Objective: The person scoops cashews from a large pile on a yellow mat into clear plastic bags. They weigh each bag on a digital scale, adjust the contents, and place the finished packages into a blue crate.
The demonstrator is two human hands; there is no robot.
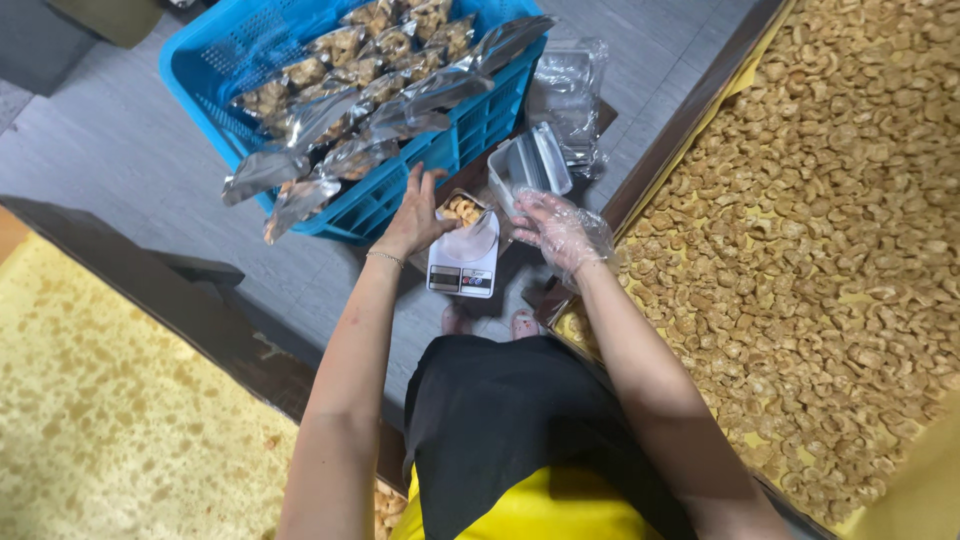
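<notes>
A clear pouch partly filled with golden snack pieces (463, 211) stands on a small white kitchen scale (464, 268) on the floor. My left hand (417, 214), bare with a thin bracelet at the wrist, holds the pouch's left edge. My right hand (558, 230) wears a clear plastic glove and hovers with spread fingers just right of the pouch, holding nothing. A stack of empty clear pouches (530, 165) lies just beyond the scale.
A blue plastic crate (205, 62) holds several filled silver-backed pouches (352, 104). To the right, a wide tray (668, 150) is covered with golden fried snack pieces (830, 220). Yellow oil-stained paper (100, 420) lies at the left beyond a dark wooden rail (170, 295).
</notes>
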